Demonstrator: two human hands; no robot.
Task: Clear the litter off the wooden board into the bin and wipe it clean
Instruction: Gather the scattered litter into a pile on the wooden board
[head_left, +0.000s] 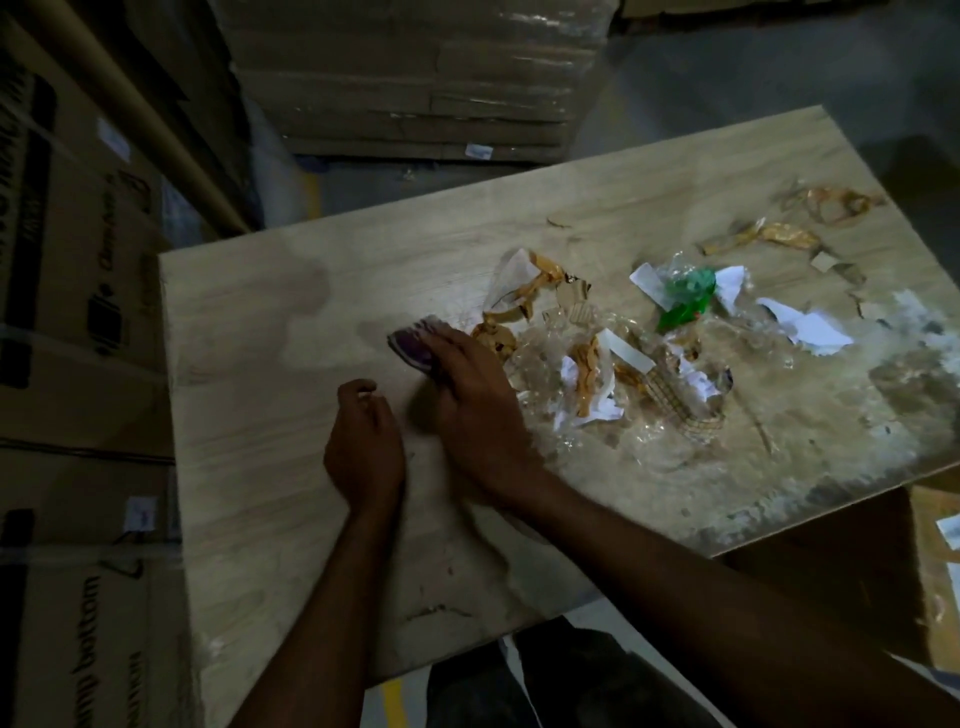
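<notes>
A pale wooden board (270, 332) fills the middle of the view. Litter lies heaped on its right half: clear plastic wrap (550, 358), brown tape strips (540, 280), white paper scraps (815, 327) and a green plastic piece (685, 296). My right hand (472, 395) lies flat on a purple cloth (413, 345), pressing it onto the board at the heap's left edge. My left hand (363, 447) rests beside it on the board with fingers curled loosely and nothing in it. Damp patches darken the board's left part.
Stacked cardboard boxes (67, 291) stand along the left. A plastic-wrapped pallet of boxes (415, 78) is behind the board. An open cardboard box (930, 571) sits below the board's right corner. More tape scraps (826, 208) lie at the far right.
</notes>
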